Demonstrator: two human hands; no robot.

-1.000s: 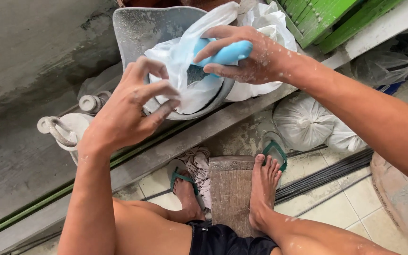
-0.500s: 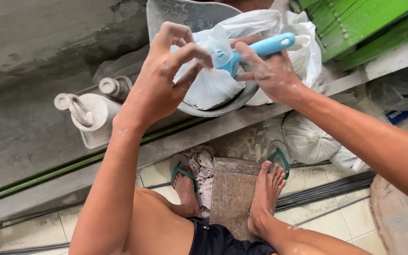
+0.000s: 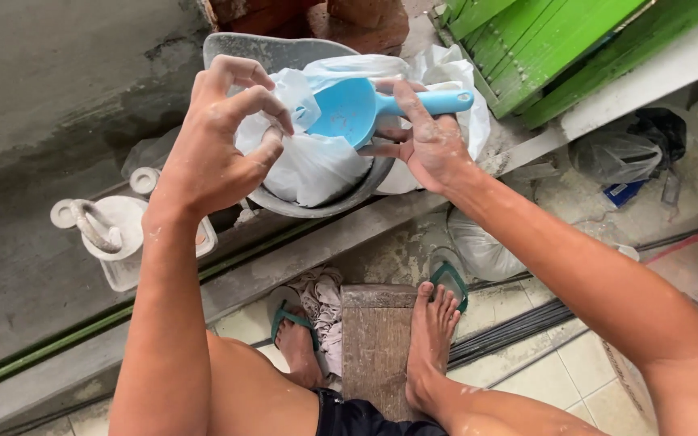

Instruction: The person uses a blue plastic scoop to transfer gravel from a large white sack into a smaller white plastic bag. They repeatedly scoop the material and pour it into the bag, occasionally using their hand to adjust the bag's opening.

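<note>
Left hand (image 3: 220, 141) pinching white plastic bag (image 3: 317, 161) edge between thumb and fingers, right hand (image 3: 426, 141) closed around blue scoop (image 3: 357, 109) handle, scoop bowl between both hands, above grey basin (image 3: 325, 206)

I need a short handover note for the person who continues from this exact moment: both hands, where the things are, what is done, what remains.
Left hand: pinches the edge of the white plastic bag, holding it open.
Right hand: grip on the handle of the light blue plastic scoop, its bowl at the bag mouth.
The bag sits in the grey round metal bowl on the ledge.
Done: bag opened, scoop in hand.
Left: whether the scoop holds anything cannot be seen.
</note>
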